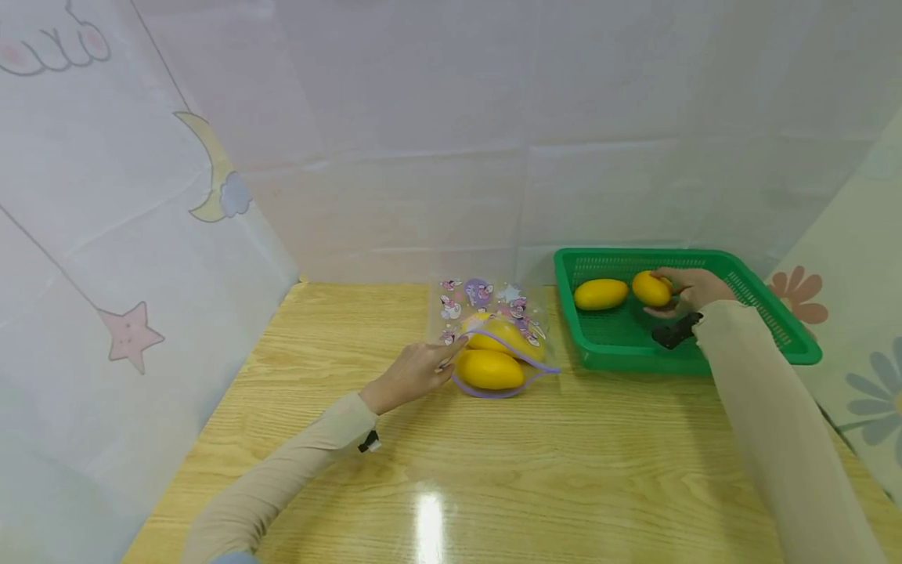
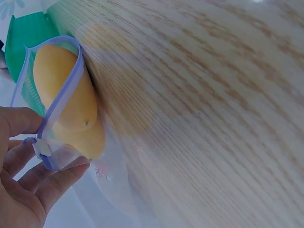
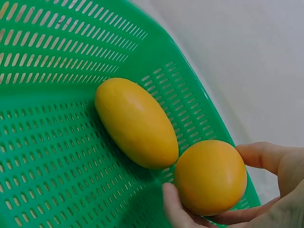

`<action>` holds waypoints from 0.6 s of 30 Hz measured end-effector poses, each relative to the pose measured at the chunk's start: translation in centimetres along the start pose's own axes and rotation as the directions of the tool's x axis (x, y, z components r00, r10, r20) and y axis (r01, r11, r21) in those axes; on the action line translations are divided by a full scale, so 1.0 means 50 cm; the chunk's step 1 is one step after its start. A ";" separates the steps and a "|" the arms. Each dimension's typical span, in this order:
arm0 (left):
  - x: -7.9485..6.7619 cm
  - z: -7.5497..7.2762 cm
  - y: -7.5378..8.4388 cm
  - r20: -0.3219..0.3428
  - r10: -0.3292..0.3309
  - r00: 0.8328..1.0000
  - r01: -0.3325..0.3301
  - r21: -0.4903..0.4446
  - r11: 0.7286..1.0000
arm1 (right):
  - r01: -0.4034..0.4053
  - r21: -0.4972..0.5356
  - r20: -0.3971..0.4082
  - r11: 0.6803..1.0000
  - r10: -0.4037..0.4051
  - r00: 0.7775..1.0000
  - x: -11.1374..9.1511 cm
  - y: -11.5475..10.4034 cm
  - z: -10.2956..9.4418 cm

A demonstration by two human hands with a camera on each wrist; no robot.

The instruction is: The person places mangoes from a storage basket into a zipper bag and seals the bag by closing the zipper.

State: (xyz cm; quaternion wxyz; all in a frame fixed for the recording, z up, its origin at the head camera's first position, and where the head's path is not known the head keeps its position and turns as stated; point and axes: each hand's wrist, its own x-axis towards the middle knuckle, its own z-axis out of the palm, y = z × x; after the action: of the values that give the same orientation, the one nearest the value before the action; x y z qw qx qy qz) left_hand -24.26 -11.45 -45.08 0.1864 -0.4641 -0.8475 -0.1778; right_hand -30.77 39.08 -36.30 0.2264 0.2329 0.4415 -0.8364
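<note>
My left hand [image 1: 414,376] pinches the purple-edged opening of a clear printed zip bag [image 1: 451,309]. In the left wrist view, the thumb [image 2: 21,121] lies on the bag's rim near its slider [image 2: 42,147]. Yellow mangoes [image 1: 491,370] lie inside the bag, one in front of the other. Over at the right, my right hand [image 1: 694,288] grips a mango [image 3: 210,177] between thumb and fingers inside a green basket [image 1: 574,337]. Another mango [image 3: 136,122] rests on the basket floor just beside the gripped one.
The bag and basket stand side by side on a wooden table [image 1: 493,462], the basket to the right. Behind them rises a pale cloth backdrop [image 1: 423,196]. Patterned cloth hangs at the left [image 1: 106,235] and right.
</note>
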 end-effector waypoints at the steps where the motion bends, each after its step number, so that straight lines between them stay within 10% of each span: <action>1: 0.000 0.000 0.001 0.000 0.002 1.000 -0.002 0.000 1.000 | -0.025 0.090 0.006 0.996 0.024 1.000 0.002 -0.001 -0.002; 7: 0.001 -0.001 0.002 0.005 0.001 1.000 -0.001 0.001 1.000 | 0.076 -0.169 0.094 0.983 -0.060 0.994 -0.005 0.002 -0.004; 10: 0.002 -0.001 0.001 0.017 -0.009 1.000 0.009 -0.008 1.000 | 0.160 -0.342 0.124 0.926 -0.124 0.985 -0.010 0.004 -0.001; 14: 0.001 -0.001 0.001 0.026 -0.020 0.999 0.020 -0.020 1.000 | 0.290 -0.585 0.205 0.758 -0.208 0.956 -0.014 0.005 -0.002; 18: 0.001 -0.002 0.001 0.037 -0.038 0.999 0.039 -0.023 0.999 | 0.212 -0.429 0.158 0.878 -0.158 0.975 -0.011 0.000 -0.001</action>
State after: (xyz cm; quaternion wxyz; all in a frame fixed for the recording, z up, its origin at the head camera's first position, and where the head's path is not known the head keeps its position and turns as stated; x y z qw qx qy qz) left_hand -24.25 -11.41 -44.97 0.1618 -0.4530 -0.8575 -0.1828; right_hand -30.33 39.20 -35.98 0.2181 0.0818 0.6264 -0.7439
